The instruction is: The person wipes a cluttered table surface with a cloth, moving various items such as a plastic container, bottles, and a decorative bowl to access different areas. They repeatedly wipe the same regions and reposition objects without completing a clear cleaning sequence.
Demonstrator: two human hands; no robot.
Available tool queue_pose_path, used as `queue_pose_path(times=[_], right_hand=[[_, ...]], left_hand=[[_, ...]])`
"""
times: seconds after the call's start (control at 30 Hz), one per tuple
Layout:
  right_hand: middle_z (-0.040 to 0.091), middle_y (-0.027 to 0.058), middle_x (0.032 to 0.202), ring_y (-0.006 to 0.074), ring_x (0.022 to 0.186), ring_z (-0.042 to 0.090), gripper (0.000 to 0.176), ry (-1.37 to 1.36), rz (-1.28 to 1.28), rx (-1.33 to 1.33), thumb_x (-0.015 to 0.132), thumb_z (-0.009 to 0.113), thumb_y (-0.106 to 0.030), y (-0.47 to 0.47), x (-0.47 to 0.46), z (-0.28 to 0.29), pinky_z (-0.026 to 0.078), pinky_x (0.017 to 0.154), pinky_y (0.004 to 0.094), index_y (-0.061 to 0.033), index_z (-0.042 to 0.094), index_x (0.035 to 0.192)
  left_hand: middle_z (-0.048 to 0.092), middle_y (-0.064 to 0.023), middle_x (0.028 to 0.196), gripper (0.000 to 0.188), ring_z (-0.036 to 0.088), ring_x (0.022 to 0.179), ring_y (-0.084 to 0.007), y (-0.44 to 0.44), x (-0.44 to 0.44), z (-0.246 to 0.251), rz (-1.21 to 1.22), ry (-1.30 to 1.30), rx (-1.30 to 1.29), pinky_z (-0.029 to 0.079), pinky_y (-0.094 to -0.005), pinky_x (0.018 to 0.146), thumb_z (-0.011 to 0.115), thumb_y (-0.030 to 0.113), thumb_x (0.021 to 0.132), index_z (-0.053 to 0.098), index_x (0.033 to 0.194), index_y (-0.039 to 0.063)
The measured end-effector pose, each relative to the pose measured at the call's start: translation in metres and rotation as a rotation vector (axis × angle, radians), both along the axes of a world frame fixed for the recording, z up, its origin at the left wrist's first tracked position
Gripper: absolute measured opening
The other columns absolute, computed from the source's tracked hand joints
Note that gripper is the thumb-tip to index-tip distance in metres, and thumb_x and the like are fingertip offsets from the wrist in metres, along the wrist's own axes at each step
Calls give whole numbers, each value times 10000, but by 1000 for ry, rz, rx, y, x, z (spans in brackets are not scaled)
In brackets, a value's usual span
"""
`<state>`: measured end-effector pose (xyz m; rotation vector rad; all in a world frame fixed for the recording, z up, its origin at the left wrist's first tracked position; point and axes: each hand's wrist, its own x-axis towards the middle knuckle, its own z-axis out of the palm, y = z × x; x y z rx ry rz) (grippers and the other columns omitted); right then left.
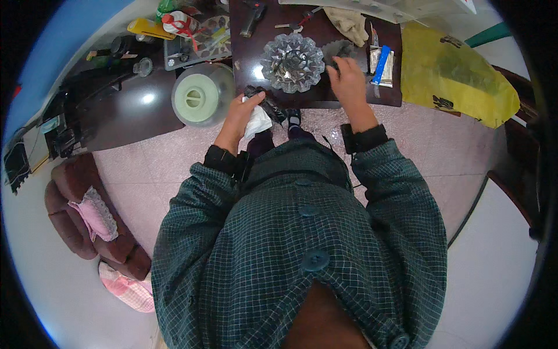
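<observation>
My left hand (242,113) is closed around a crumpled black plastic bag (271,107) and a white tissue or cloth (258,122), just off the front edge of the dark table (301,104). On that table stands a scalloped clear glass bowl (293,63) with small dark and shiny items inside, too jumbled to name. To its right, my right hand (350,80) has its thumb and fingers on a dark grey cloth (341,49), which lies against the bowl's side. The fingertips are partly lost against the dark fabric.
Right of my right hand lie papers with a blue strip (382,65). A beige cloth (347,24) and a black gun-shaped tool (253,18) are farther back. A lidded round container (195,98) stands left, a yellow bag (457,74) right. A brown sofa (83,196) is behind left.
</observation>
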<state>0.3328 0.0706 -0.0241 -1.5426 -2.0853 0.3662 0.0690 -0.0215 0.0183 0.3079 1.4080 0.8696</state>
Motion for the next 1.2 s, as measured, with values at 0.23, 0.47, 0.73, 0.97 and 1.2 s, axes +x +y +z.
queue_pose_path(times=[0.23, 0.47, 0.73, 0.97, 1.2], right_hand=[[583, 183, 1042, 378, 941, 573, 380, -128, 55, -184, 784, 656, -207, 48, -42, -31, 475, 792, 444, -16, 554, 1096], [608, 175, 947, 356, 900, 598, 178, -242, 96, -223, 770, 542, -70, 54, -45, -46, 474, 747, 466, -17, 551, 939], [617, 156, 916, 339, 892, 601, 161, -283, 147, -196, 765, 531, -83, 40, -48, -36, 463, 738, 472, -35, 551, 917], [626, 151, 1019, 278, 925, 611, 431, 138, 207, -216, 812, 652, -255, 11, -57, 7, 475, 777, 370, -33, 558, 1170], [629, 36, 948, 105, 837, 559, 380, 792, 254, -1235, 871, 636, -260, -46, -76, 25, 456, 727, 263, -5, 579, 1146]], left_hand=[[635, -79, 975, 361, 615, 823, -153, -11, 3, -7, -24, -39, 14, 489, -276, 732, 679, 176, 819, 573, 1094, -32], [642, -72, 947, 320, 615, 804, -140, -16, -4, -8, 32, -123, 29, 488, -268, 716, 682, 178, 819, 588, 1052, -20], [635, -85, 974, 353, 619, 818, -157, -6, -2, 0, 57, -101, 51, 495, -280, 737, 686, 165, 812, 573, 1082, -33], [634, -88, 972, 357, 621, 811, -159, 0, -6, 10, 64, -76, 47, 501, -286, 717, 689, 161, 808, 572, 1083, -34], [644, -70, 908, 292, 621, 750, -139, 13, 4, 8, 3, -162, 105, 497, -273, 658, 676, 170, 822, 597, 1035, -13]])
